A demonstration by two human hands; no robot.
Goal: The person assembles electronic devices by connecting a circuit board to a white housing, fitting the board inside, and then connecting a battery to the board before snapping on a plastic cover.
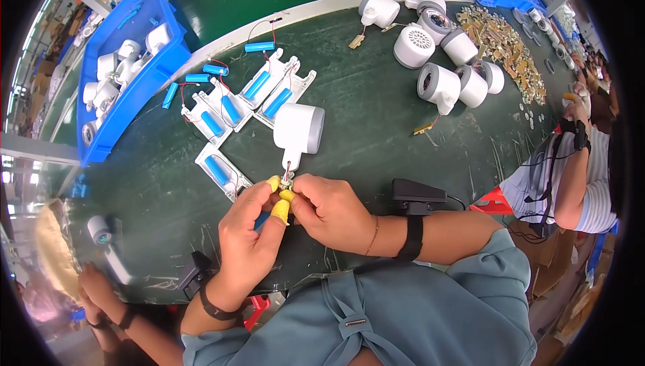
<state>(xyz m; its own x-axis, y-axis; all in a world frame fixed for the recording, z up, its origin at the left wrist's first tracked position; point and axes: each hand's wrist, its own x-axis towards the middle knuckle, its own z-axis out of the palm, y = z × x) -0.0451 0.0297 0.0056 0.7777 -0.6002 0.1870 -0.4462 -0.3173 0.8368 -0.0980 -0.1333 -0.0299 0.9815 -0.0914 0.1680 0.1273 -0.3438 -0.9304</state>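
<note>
A white fan head (295, 128) with a grey rim lies on the green table, its short neck toward me. Thin wires (289, 167) run from the neck to a small wired part (286, 182) pinched between both hands; the fingers hide most of it. My left hand (250, 221), with yellow finger cots on its tips, closes on that part from the left. From the right, my right hand (330, 210) pinches it with thumb and forefinger. A blue battery (262, 220) shows partly behind the left fingers. Just left lies a white handle shell (224, 172) holding another blue battery.
More handle shells with batteries (257, 86) lie beyond. A blue bin (176, 50) of white parts stands far left. Several fan heads (414, 46) and a pile of small boards (504, 47) lie far right. Co-workers' hands (101, 289) (576, 107) appear at both sides.
</note>
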